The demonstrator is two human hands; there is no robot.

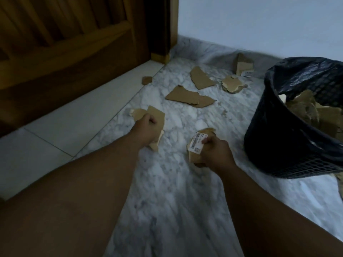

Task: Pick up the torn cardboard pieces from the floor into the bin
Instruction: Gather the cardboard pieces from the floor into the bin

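My left hand [145, 129] grips a torn brown cardboard piece [157, 113] just above the marble floor. My right hand [216, 152] holds another cardboard piece with a white barcode label [196, 143]. A black mesh bin [289, 145] lined with a dark bag stands at the right and has cardboard scraps [315, 112] inside. Several more torn pieces lie on the floor farther off: a long one [187, 97], one behind it [201, 77], a crumpled one [232, 84], a folded one by the wall [243, 64], and a small scrap [147, 80].
A wooden door [65, 43] and its frame [161, 30] close off the left side, with a pale tile strip [74, 117] below. A white wall [259, 21] runs behind the bin. Another scrap [340, 180] shows behind the bin's base at the right edge.
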